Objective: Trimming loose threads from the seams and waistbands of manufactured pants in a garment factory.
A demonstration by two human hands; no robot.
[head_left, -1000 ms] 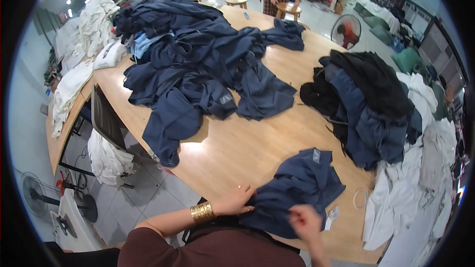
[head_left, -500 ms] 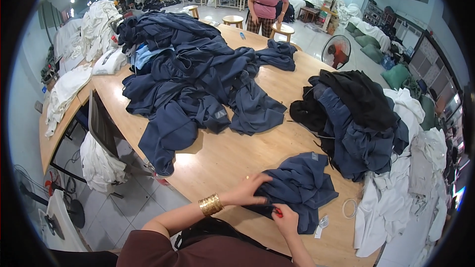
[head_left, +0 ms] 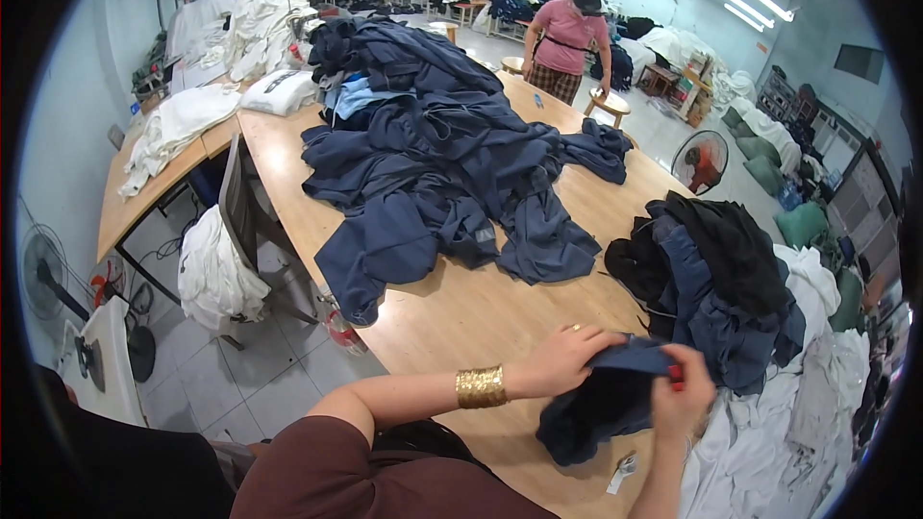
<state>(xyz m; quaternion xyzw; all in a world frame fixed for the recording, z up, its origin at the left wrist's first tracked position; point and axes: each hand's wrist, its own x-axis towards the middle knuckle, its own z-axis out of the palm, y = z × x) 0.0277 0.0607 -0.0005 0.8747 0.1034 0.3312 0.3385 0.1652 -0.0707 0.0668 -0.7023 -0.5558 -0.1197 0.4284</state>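
Our pale wooden table point(head_left: 433, 319) bears a heaped navy fabric pile point(head_left: 433, 149) at twelve o'clock. Green sacks point(head_left: 801, 226) at three hide their contents. At five, a dark-navy cloth garment point(head_left: 596, 418) is pinched by our left hand point(head_left: 560, 361) and right hand point(head_left: 686, 396), the latter gripping a small red object point(head_left: 676, 378).

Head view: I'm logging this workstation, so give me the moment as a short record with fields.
Left hand: holding the top edge of a navy garment
Right hand: gripping the same garment, with a small red object, kind unclear
Table: white tag near the garment
Worn: gold bracelet
Ahead: large navy heap
Right: black-and-navy heap
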